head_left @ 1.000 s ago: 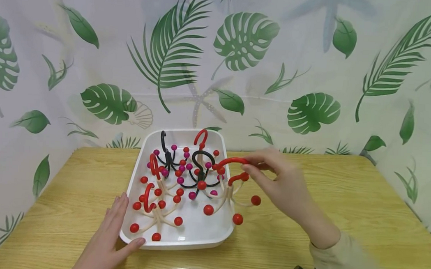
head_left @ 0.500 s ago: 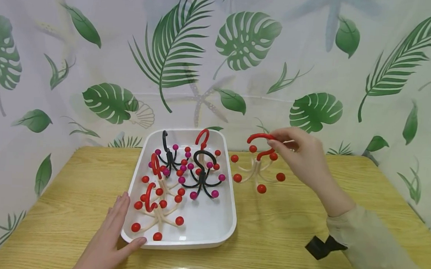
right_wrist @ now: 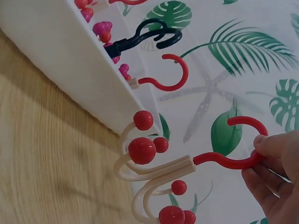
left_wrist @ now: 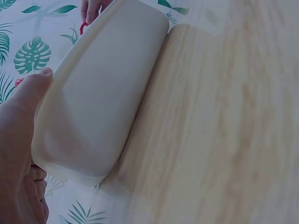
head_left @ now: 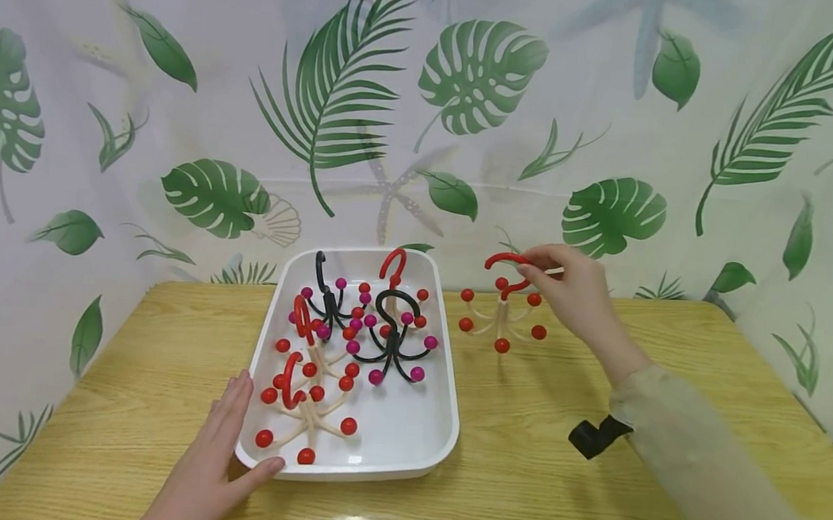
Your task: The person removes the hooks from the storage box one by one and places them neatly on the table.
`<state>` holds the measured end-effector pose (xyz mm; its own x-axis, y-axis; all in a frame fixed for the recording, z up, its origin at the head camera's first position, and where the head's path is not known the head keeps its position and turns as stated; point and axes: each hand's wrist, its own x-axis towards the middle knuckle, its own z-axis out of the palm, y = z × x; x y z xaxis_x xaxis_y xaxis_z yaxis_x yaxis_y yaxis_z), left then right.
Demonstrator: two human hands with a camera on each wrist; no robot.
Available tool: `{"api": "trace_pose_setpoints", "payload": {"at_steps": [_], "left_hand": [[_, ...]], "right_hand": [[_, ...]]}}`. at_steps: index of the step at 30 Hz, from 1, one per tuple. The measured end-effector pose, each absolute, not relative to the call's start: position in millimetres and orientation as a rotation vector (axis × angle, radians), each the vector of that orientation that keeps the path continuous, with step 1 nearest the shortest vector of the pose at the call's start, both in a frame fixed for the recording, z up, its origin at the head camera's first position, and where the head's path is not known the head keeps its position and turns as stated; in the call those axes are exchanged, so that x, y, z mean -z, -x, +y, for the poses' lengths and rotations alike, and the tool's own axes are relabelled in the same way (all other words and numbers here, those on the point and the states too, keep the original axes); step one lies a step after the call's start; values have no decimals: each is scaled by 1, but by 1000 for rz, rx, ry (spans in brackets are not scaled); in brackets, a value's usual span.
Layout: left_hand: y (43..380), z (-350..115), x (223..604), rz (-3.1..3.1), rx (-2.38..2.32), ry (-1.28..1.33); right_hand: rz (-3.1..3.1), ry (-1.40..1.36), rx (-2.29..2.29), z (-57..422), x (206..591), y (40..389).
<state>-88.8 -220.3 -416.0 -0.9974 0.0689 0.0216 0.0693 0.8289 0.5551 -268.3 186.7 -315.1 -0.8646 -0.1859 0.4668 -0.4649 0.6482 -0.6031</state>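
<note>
My right hand (head_left: 565, 289) pinches the red hook of a cream hanger (head_left: 502, 317) between thumb and fingers. Several curved arms spread from its stem, each tipped with a red ball; in the right wrist view the hanger (right_wrist: 168, 168) shows close up. It is upright, to the right of the white tray (head_left: 405, 442), over the table's back part. My left hand (head_left: 207, 458) rests at the tray's near left corner, fingers straight along the side and thumb at the front rim. In the left wrist view the thumb (left_wrist: 39, 81) lies at the rim of the tray (left_wrist: 100, 88).
Inside the tray stand more hangers: cream ones with red hooks, such as the front hanger (head_left: 310, 416), and two black ones with magenta balls, including a black hanger (head_left: 393, 342). A wooden table (head_left: 518, 473) lies beneath. Behind it hangs a leaf-patterned cloth (head_left: 506, 194).
My right hand has lifted the red-hooked hanger out over the tray's right side and away to the back right, then lowered it slightly. My left hand stays at the tray.
</note>
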Motion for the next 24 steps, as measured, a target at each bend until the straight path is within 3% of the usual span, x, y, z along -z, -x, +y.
{"api": "trace_pose_setpoints", "payload": {"at_steps": [24], "left_hand": [[89,-223,418,-2991,915,136]], "right_hand": [[-2559,-450,-1059,177,352,319]]}}
